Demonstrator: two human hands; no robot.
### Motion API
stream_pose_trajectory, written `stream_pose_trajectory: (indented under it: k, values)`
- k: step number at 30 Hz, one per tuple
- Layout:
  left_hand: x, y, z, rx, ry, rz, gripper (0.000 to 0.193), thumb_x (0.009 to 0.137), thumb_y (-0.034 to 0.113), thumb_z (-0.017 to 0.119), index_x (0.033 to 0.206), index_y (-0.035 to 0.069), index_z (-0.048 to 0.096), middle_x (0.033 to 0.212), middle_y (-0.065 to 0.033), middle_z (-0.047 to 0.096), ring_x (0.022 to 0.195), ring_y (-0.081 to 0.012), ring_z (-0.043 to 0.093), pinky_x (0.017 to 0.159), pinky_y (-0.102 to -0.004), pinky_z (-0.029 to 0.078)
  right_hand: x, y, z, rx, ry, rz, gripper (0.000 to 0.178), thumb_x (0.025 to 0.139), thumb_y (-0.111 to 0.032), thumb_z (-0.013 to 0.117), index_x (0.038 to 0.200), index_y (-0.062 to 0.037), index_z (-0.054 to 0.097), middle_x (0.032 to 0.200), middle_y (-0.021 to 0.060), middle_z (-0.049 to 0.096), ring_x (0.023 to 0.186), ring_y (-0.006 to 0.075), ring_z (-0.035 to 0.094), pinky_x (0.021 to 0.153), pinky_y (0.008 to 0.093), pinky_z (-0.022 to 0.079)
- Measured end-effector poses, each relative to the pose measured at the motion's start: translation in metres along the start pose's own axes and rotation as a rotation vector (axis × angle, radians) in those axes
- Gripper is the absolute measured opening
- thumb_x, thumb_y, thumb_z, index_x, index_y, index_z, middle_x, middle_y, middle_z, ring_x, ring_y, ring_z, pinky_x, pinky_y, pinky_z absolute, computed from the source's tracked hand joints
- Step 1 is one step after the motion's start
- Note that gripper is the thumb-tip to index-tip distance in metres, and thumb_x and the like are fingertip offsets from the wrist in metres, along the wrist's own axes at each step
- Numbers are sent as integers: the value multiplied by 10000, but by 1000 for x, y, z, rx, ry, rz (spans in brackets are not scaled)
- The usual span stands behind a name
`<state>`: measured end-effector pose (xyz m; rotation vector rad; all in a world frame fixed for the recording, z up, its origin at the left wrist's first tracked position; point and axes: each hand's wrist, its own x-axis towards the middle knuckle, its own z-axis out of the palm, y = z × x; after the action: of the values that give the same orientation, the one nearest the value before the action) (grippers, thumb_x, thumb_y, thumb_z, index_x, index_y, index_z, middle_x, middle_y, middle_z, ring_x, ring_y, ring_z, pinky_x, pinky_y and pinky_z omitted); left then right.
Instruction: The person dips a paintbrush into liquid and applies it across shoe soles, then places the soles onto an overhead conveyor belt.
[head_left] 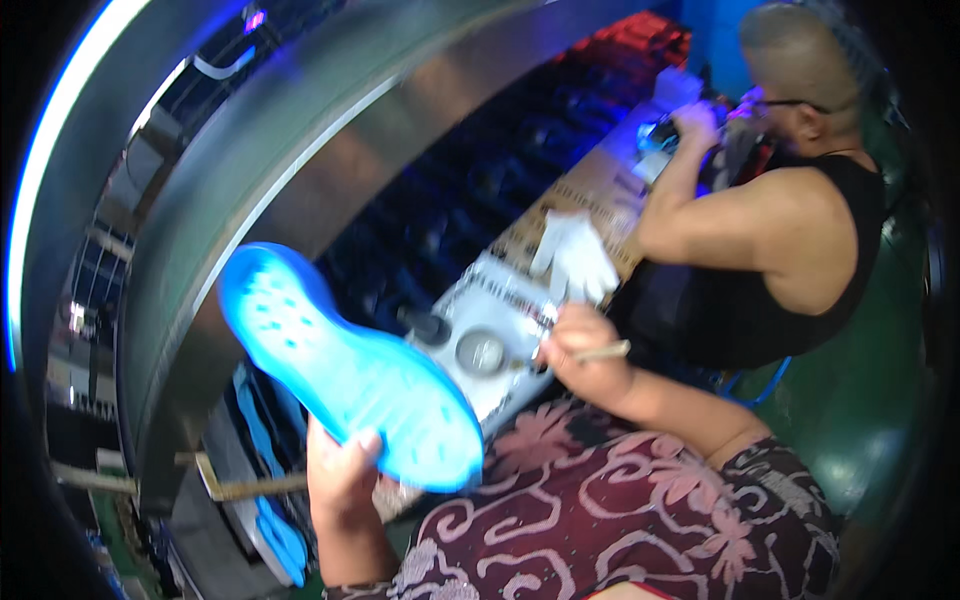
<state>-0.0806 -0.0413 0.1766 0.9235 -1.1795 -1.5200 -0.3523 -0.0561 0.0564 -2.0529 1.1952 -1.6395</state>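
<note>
A bright blue shoe sole [370,385] is tilted up at the left, with small pits at its heel end. My left hand [345,475] grips it by the lower edge, thumb on the near face and fingers hidden behind. In my closed right hand [590,350] is a slim stick with a pale wooden handle [612,351]; its working end is blurred, so its kind cannot be told. That hand hovers beside a round shallow dish [481,353] on a light grey work surface [500,290]. A dark object [424,325] lies left of the dish.
White gloves [575,258] lie beyond the dish on a cardboard-covered bench [600,200]. At the right, a co-worker [770,220] in a black sleeveless top handles something. A curved metal housing [300,170] spans the left. More blue soles [280,535] sit at the lower left.
</note>
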Motion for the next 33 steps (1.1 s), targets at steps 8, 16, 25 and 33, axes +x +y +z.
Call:
stream_pose_trajectory:
  k: [8, 16, 25, 33]
  values:
    - [207, 66, 144, -134, -609, 17, 417, 831, 115, 623, 1183, -3, 433, 777, -119, 591, 534, -165, 606, 449, -235, 501, -16, 9, -30, 102, 51, 221, 233, 850, -117, 601, 629, -53, 640, 605, 86, 599, 579, 263, 562, 581, 370, 415]
    - [251, 105, 243, -538, -284, 187, 456, 895, 137, 525, 1253, -88, 354, 1061, -284, 604, 950, -339, 646, 888, -367, 541, -24, 24, -46, 185, 77, 424, 279, 896, -113, 538, 647, -26, 628, 600, 84, 585, 600, 223, 551, 598, 340, 417]
    - [46, -61, -35, 437, -67, 86, 281, 912, 113, 558, 1159, -8, 500, 895, -136, 648, 744, -163, 633, 677, -280, 519, -31, 27, -13, 244, -24, 405, 250, 886, -135, 575, 675, -18, 643, 598, 97, 602, 575, 230, 582, 573, 343, 438]
    - [-256, -186, -303, 355, 1582, -129, 384, 795, 222, 679, 1068, 1, 523, 898, -105, 584, 706, -147, 567, 537, -278, 465, -25, 25, 45, 327, -156, 581, 346, 963, -206, 487, 689, -22, 593, 608, 2, 528, 560, 80, 456, 547, 244, 378]
